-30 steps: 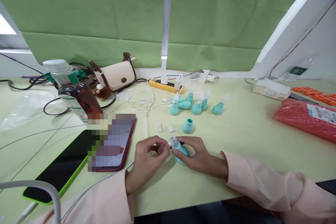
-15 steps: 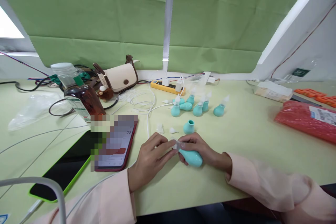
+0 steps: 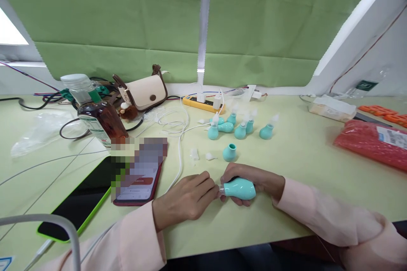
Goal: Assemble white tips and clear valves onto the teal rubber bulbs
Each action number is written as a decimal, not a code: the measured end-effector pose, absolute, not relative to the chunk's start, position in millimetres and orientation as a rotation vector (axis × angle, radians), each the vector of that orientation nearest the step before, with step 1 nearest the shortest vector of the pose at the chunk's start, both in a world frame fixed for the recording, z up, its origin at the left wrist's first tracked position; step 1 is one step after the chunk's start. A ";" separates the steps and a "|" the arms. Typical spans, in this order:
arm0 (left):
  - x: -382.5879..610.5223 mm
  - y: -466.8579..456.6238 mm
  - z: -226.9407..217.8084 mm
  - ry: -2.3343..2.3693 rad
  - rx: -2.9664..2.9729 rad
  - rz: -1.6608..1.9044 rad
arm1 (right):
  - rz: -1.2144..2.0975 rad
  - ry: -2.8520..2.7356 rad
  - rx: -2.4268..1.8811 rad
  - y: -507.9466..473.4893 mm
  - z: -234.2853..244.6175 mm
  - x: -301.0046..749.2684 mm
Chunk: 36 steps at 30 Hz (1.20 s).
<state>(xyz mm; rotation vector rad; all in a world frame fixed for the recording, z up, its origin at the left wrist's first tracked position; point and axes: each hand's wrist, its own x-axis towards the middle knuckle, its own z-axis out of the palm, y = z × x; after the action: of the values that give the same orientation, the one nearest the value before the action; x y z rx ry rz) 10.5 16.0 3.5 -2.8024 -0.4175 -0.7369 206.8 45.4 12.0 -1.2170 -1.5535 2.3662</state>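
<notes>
My right hand (image 3: pixel 237 174) is wrapped round a glossy teal squeeze bulb (image 3: pixel 241 189), which lies sideways above the table near its front edge. At the bulb's narrow left end sits a clear plastic piece (image 3: pixel 221 191), and the fingers of my left hand (image 3: pixel 192 194) are closed on it; its far end is hidden by them. Behind my hands an open-necked teal bulb (image 3: pixel 229 153) stands with its mouth up. Left of it lie a small white nozzle tip (image 3: pixel 210 156) and a clear plastic piece (image 3: pixel 194 154).
Several teal bulbs with clear tips (image 3: pixel 241 130) stand farther back, beside a yellow power strip (image 3: pixel 203 104) and white cables. Two phones (image 3: pixel 143 178), a brown bottle (image 3: pixel 103 120) and a handbag (image 3: pixel 144 93) are at left. A red package (image 3: pixel 372 142) lies at right.
The bulb has moved slightly right and turned from slanting to nearly level. My left hand has shifted down, with its fingers curled closer round the clear piece.
</notes>
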 end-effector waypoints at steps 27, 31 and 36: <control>14.1 21.8 -3.4 -0.769 -3.188 -1.351 | 2.529 -1.343 -1.291 53.2 6.0 202.3; 12.2 19.2 -0.6 -1.027 -3.157 -1.464 | 2.451 -1.303 -1.303 52.3 8.3 202.8; 13.6 19.6 -2.5 -0.969 -3.054 -1.449 | 2.322 -1.268 -1.319 46.1 7.9 200.0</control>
<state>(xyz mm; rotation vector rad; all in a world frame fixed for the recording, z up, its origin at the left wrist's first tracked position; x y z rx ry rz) 13.6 19.6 -2.5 -3.0543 -0.9687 -1.4488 200.0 46.1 7.9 -1.3191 -1.2680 2.3219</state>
